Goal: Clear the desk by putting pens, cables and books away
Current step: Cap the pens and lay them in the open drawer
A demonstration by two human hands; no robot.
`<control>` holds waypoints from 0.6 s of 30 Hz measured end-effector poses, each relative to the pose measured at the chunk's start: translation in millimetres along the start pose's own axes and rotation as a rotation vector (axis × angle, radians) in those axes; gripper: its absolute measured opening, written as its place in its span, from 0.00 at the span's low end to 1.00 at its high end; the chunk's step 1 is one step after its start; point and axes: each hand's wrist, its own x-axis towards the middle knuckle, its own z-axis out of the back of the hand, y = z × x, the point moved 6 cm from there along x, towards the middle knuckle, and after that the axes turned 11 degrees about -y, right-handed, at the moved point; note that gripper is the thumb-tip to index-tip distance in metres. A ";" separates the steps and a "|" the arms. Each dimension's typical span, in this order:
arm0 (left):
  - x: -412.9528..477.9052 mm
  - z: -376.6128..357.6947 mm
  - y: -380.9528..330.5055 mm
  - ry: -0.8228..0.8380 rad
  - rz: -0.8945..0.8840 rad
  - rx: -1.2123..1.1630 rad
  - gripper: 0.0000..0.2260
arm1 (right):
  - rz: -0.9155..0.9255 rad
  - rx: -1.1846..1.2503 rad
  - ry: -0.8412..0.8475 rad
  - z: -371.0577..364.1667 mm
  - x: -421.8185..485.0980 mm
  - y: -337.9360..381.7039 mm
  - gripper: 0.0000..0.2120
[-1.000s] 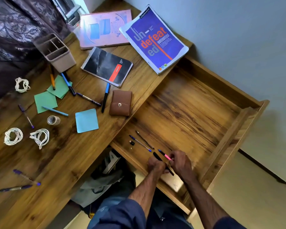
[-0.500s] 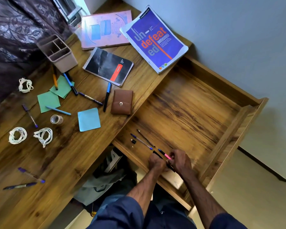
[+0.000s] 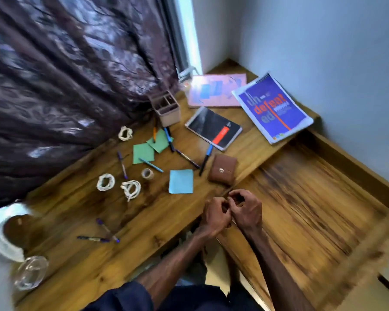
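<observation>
curling inward at the desk [image 3: 81, 212] edge, left hand [image 3: 215, 217] and right hand [image 3: 245, 208] touch, fingers bent; whether they grip anything, cannot tell.

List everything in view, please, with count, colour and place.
purple paperback book: 1, purple, wooden desk's far corner
pink book: 1, pink, left of it
black spiral notebook: 1, black, before them
open wooden drawer: 1, brown, right
brown leather wallet: 1, brown, beside drawer
dark patterned curtain: 1, brownish, left
beige plastic pen holder: 1, beige, by curtain
pens: 8, mixed, scattered
white coiled cables: 3, white, desk left
square sticky notes: 3, green and blue, mid-desk
tape roll: 1, pale, mid-desk
glass jar: 1, clear, bottom left
left grip, right grip: 2, curled together, contents unclear
</observation>
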 end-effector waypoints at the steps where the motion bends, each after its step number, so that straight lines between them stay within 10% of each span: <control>1: 8.8 21.4 3.9 -0.055 -0.026 0.028 0.08 | 0.031 0.016 0.012 -14.0 5.1 17.2 0.07; 18: 111.0 223.3 158.9 -0.421 0.244 -0.051 0.03 | 0.246 -0.344 0.396 -223.2 41.0 181.9 0.07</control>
